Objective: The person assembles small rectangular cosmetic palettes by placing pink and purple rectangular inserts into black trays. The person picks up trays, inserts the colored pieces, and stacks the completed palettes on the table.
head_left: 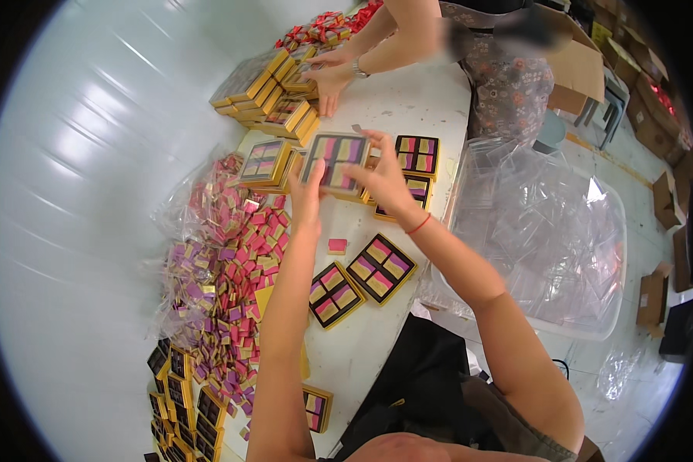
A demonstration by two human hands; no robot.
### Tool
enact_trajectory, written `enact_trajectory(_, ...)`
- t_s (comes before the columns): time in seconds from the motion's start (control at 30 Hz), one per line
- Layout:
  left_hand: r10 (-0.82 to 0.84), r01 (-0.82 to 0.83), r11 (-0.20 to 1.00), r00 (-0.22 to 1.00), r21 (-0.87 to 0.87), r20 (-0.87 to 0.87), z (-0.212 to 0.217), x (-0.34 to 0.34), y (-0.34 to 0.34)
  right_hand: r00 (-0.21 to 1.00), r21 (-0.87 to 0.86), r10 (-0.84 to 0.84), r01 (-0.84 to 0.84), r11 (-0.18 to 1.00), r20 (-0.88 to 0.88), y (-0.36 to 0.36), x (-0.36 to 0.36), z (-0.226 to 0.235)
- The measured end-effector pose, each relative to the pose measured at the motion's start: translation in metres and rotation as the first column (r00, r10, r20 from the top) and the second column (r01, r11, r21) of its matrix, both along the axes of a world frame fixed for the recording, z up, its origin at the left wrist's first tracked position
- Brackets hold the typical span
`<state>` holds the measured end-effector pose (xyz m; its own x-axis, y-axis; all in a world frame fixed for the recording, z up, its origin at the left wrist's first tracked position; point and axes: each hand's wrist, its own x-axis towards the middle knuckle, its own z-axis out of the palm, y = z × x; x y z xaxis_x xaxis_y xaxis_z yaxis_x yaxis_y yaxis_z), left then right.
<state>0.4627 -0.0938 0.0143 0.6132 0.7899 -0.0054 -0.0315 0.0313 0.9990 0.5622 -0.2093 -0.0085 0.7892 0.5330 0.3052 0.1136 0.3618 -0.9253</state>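
Observation:
Over the middle of the table I hold a square gift box [336,158] that shows pink, purple and gold pieces in four compartments; it is slightly blurred. My left hand [308,202] is closed on its left side, thumb on top. At its right edge my right hand [385,179] grips it with bent fingers and thumb. Stacked filled boxes [263,163] stand just left of it. Two more filled boxes, one [418,156] behind the other [410,196], lie to the right. Nearer me are two open filled boxes [336,296] [381,269] and a small pink piece [337,246].
Loose pink and purple pieces [242,285] heap along the left, with dark empty-looking trays [183,393] near me. A co-worker's hands [333,77] touch stacked boxes [250,85] at the back. Right of the table stands a tub of clear plastic lids [543,246]; cartons [654,115] line the floor.

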Motion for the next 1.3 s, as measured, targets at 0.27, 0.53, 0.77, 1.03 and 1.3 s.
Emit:
enact_trajectory(0.27,0.246,-0.274,0.960,0.922,0.054,0.299,0.060,-0.048,0.118,0.982,-0.169,0.009,0.023,0.985,0.187,-0.077,0.035,-0.026)
enact_trajectory(0.53,0.302,-0.295,0.950,0.950,0.101,-0.072,-0.017,-0.015,0.225,0.957,-0.414,-0.173,0.259,0.873,0.234,-0.189,0.087,-0.060)
enact_trajectory(0.77,0.216,-0.214,0.965,0.976,0.154,0.003,-0.008,-0.028,0.250,0.624,-0.676,0.298,0.546,0.495,0.722,-0.241,0.131,-0.144)
enact_trajectory(1.03,0.425,-0.509,0.705,0.861,0.494,0.280,0.026,-0.045,0.090,0.383,-0.385,0.101,0.803,0.455,0.918,-0.202,0.131,-0.134)
enact_trajectory(1.3,0.151,-0.315,0.727,0.940,0.610,0.304,-0.004,-0.046,0.032,0.267,-0.298,0.138,0.769,0.566,0.954,-0.210,0.169,-0.171)
